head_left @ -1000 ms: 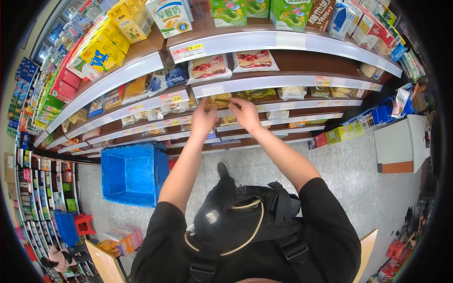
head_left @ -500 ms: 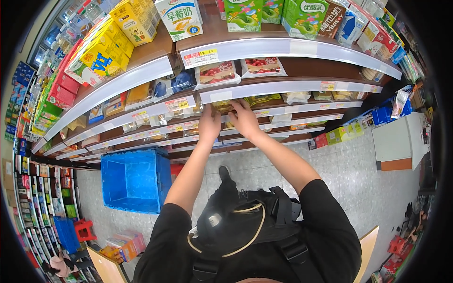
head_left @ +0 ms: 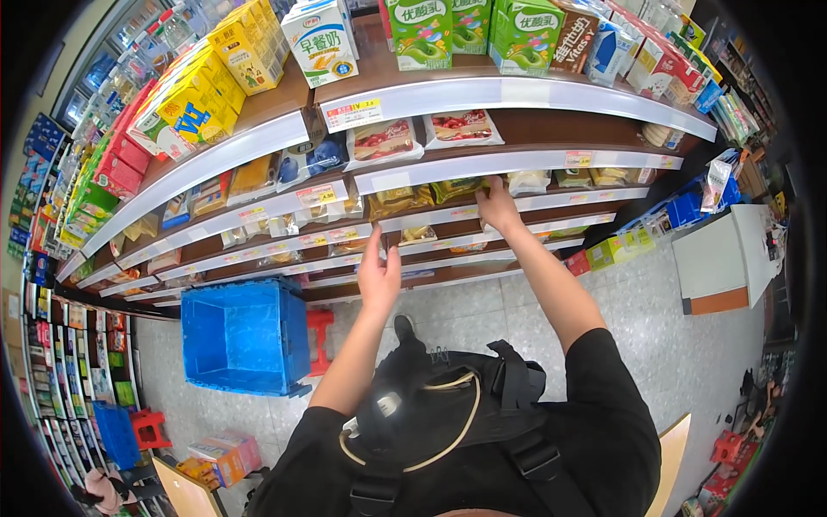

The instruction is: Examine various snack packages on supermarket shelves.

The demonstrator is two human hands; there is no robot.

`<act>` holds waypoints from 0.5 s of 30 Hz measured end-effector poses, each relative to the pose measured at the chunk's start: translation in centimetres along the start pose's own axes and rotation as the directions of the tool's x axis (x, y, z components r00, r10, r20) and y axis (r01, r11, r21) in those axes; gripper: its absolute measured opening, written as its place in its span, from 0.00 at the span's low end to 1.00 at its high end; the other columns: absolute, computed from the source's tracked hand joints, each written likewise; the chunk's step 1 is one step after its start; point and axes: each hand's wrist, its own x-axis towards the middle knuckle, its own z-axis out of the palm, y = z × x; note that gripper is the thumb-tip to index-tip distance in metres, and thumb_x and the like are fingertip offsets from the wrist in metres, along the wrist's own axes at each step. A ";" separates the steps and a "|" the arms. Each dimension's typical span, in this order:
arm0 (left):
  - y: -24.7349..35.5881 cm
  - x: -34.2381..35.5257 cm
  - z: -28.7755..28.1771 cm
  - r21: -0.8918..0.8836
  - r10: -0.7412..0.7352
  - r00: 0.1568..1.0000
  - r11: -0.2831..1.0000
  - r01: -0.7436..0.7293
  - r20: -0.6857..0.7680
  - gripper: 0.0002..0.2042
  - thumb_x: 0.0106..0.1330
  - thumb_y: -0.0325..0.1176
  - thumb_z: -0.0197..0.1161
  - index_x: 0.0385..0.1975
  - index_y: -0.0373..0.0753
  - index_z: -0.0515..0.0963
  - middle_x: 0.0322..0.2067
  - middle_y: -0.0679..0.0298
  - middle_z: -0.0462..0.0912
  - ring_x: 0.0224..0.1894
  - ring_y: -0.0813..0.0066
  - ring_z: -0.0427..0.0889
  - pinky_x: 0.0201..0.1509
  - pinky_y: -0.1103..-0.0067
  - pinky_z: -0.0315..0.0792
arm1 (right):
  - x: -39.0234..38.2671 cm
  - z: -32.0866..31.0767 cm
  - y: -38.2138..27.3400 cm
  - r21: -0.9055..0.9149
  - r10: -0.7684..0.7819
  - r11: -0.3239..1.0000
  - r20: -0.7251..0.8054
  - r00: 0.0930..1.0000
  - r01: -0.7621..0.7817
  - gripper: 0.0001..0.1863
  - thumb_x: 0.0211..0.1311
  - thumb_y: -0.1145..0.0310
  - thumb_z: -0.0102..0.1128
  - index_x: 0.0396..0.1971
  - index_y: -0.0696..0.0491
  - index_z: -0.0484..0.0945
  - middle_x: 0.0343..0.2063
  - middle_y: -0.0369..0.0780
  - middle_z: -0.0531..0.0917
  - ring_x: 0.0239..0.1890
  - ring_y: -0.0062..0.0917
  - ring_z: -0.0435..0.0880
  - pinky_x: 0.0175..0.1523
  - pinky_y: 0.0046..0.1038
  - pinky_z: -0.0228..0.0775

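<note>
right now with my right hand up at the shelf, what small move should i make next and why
Perhaps give the yellow-green packet a light nudge with your right hand: its fingertips are beside that packet's right end, though contact is hard to tell. Your left hand looks empty and sits lower, in front of the shelves.

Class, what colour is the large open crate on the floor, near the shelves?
The crate is bright blue, inside and out; the head view shows it best.
</note>
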 end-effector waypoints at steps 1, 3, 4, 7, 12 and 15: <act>-0.3 -0.4 -0.4 0.003 0.004 1.000 1.000 -0.004 -0.013 0.26 0.70 0.32 0.60 0.67 0.38 0.68 0.31 0.61 0.83 0.23 0.79 0.75 0.30 0.77 0.71 | 0.6 0.3 -0.7 0.291 0.295 0.903 0.116 0.948 -0.317 0.27 0.67 0.65 0.57 0.61 0.59 0.60 0.49 0.57 0.77 0.32 0.46 0.86 0.33 0.41 0.80; 0.1 -1.0 -0.3 -0.052 -0.046 0.999 0.998 0.046 -0.008 0.26 0.70 0.29 0.58 0.69 0.37 0.66 0.33 0.64 0.83 0.18 0.87 0.67 0.23 0.82 0.64 | 1.0 0.9 0.5 0.502 0.519 0.632 0.292 0.803 -0.591 0.27 0.69 0.62 0.57 0.60 0.60 0.60 0.45 0.54 0.80 0.27 0.38 0.87 0.28 0.36 0.79; 0.8 -1.0 0.7 -0.040 -0.072 0.997 0.997 0.073 0.029 0.25 0.71 0.29 0.57 0.68 0.38 0.67 0.28 0.66 0.82 0.18 0.87 0.68 0.22 0.83 0.64 | 1.0 1.5 2.6 0.492 0.523 0.692 0.162 0.837 -0.528 0.27 0.70 0.61 0.57 0.59 0.61 0.59 0.42 0.50 0.81 0.24 0.31 0.86 0.25 0.32 0.77; -1.4 -1.9 0.2 -0.063 -0.146 0.989 0.987 0.147 0.008 0.24 0.72 0.29 0.58 0.68 0.40 0.67 0.21 0.70 0.78 0.18 0.88 0.69 0.22 0.83 0.63 | 1.3 0.9 -2.1 0.557 0.519 0.652 0.166 0.838 -0.515 0.24 0.71 0.64 0.55 0.58 0.62 0.62 0.38 0.46 0.82 0.24 0.25 0.85 0.24 0.28 0.76; -0.6 -2.8 2.7 -0.063 -0.093 0.992 0.993 0.098 0.080 0.23 0.72 0.30 0.59 0.67 0.42 0.68 0.16 0.73 0.73 0.19 0.88 0.69 0.22 0.83 0.64 | 0.6 -1.8 -2.3 0.743 0.413 0.432 0.341 0.844 -0.512 0.21 0.72 0.69 0.49 0.59 0.64 0.67 0.38 0.42 0.82 0.28 0.22 0.85 0.29 0.25 0.79; 0.8 -3.2 3.2 -0.046 -0.096 0.985 0.994 0.104 0.143 0.25 0.67 0.33 0.65 0.64 0.39 0.72 0.27 0.63 0.80 0.21 0.81 0.72 0.29 0.80 0.71 | -1.6 -3.8 -1.9 0.863 0.424 0.271 0.291 0.858 -0.427 0.21 0.73 0.69 0.47 0.61 0.63 0.67 0.39 0.41 0.82 0.27 0.22 0.83 0.31 0.25 0.80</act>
